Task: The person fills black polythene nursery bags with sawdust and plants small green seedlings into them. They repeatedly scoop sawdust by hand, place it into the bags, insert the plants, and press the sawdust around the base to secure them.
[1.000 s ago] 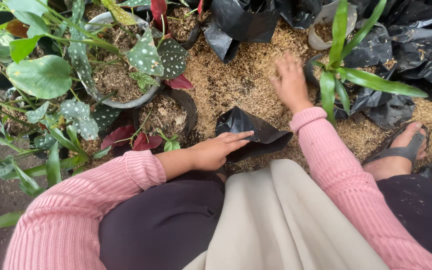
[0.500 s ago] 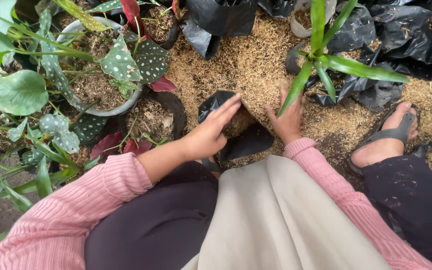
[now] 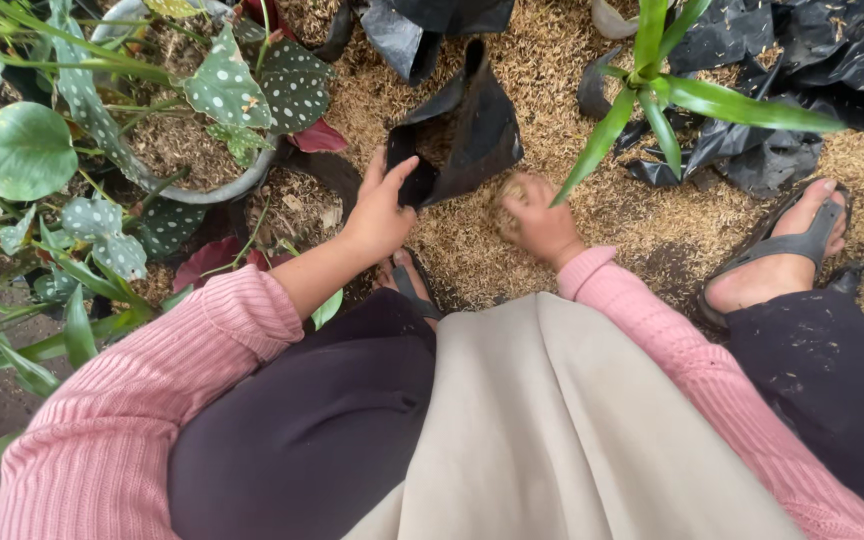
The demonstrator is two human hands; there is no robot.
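- Black plastic grow bag [image 3: 467, 135] is the thing in hand: I see it held up off the husk-covered ground [image 3: 562, 60], its mouth turned toward the person and its body sagging away toward the top of the view.
- My left hand [image 3: 380, 212] pinches the near left rim of the bag, thumb on one side and fingers on the other, pressed together on the plastic.
- My right hand [image 3: 540, 218] sits just right of the bag's mouth, curled into a loose fist around a clump of husk; the fingers are pressed together, with husk showing at the knuckles. I cannot tell whether it touches the bag.
- Both arms wear pink ribbed sleeves [image 3: 187, 365], the left one pushed up the forearm.
- A beige apron [image 3: 552, 430] covers the lap over dark trousers.
- The right foot, in a dark sandal [image 3: 787, 245], rests on the husk near the right edge of the ground; toes of the other foot show just under the left hand.
- Left of the bag stands a pale round pot [image 3: 202, 185] with spotted green leaves [image 3: 227, 90], and a large plain green leaf [image 3: 12, 150] sits by the left edge.
- A young plant with long narrow green leaves [image 3: 672, 95] stands just beyond the right hand.
- More crumpled black bags [image 3: 812, 60] lie in a heap toward the top right corner.
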